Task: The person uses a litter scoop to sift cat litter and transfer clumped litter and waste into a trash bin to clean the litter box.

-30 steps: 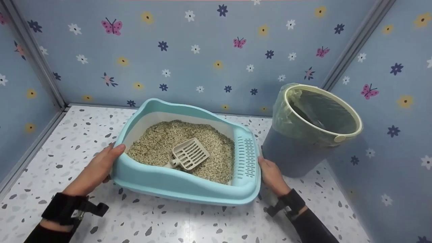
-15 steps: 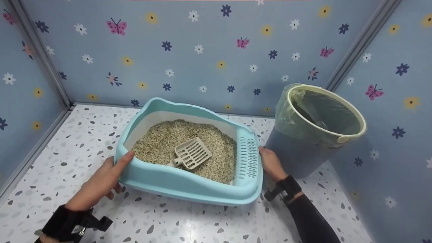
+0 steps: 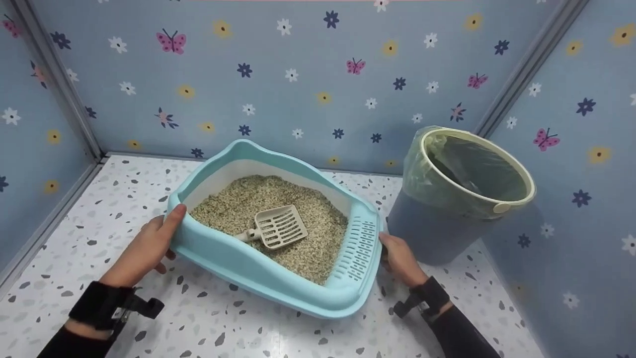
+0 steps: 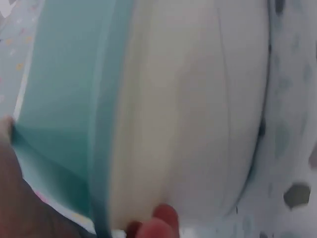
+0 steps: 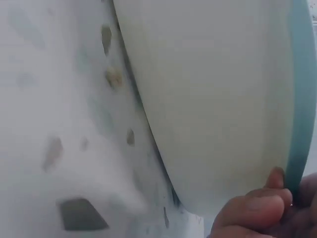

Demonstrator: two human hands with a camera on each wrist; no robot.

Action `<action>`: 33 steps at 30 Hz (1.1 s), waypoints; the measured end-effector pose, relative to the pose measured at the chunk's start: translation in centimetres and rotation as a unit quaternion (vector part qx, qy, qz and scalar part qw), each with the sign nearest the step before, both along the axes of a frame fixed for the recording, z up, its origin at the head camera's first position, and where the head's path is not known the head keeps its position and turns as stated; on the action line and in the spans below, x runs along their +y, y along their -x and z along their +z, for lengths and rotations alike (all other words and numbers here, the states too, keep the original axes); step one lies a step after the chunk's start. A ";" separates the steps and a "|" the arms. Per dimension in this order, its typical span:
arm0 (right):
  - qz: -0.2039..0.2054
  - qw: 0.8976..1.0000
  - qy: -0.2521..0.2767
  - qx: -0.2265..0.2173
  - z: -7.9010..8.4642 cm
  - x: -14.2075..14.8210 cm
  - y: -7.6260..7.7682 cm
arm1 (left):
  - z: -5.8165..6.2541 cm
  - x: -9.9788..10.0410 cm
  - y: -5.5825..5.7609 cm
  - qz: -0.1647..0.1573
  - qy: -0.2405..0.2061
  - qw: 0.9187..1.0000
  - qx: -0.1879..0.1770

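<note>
A light-blue and white litter box (image 3: 238, 263) sits on the speckled surface at an angle, its right end nearer me. Its floor is covered with grainy tan litter (image 3: 318, 238). On the litter lies a beige slotted litter scoop (image 3: 282, 226), its handle towards the box's near left side. My left hand (image 3: 144, 248) grips the left rim, thumb on top; in the left wrist view its fingertips (image 4: 166, 215) meet the white outer wall. At the right end my right hand (image 3: 401, 258) holds the rim, with fingers (image 5: 255, 210) curled beneath the blue edge.
A bluish-grey waste bin (image 3: 427, 233) lined with a thin greenish bag (image 3: 415, 169) stands right of the litter box, close to my right hand. Flower-patterned panels (image 3: 278, 99) enclose the back and both sides. Speckled surface (image 3: 223, 323) extends in front of the box.
The litter box has turned clockwise, its right end swinging towards me, and the scoop has turned with it. Both hands have stayed at its ends.
</note>
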State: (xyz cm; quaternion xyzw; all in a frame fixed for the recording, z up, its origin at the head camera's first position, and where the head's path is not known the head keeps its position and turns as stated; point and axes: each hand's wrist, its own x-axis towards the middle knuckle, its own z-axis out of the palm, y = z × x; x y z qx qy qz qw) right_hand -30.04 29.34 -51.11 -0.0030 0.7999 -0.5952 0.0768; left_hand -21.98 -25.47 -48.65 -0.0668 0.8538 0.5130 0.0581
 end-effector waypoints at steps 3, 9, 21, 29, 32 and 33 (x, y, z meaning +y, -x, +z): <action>-0.018 0.999 -0.040 0.018 0.1 -0.4 1.9 | 0.1 1.3 -1.4 0.013 0.006 1.000 -0.022; -0.051 0.993 -0.094 0.053 -0.1 -0.5 4.5 | 0.1 3.6 -2.2 0.021 0.003 0.999 -0.025; -0.065 0.991 -0.086 0.084 -1.3 -1.1 0.0 | -0.1 1.5 0.9 0.037 -0.079 0.996 -0.008; -0.053 0.994 -0.075 0.062 -0.6 -0.9 1.2 | -0.6 2.6 0.7 0.053 -0.138 0.989 -0.007; -0.043 0.991 -0.107 0.062 0.0 -0.7 3.1 | -0.6 4.0 -0.3 0.053 -0.148 0.988 -0.006; -0.037 0.990 -0.122 0.065 0.3 -0.7 3.6 | -0.6 4.5 -0.6 0.053 -0.153 0.987 -0.006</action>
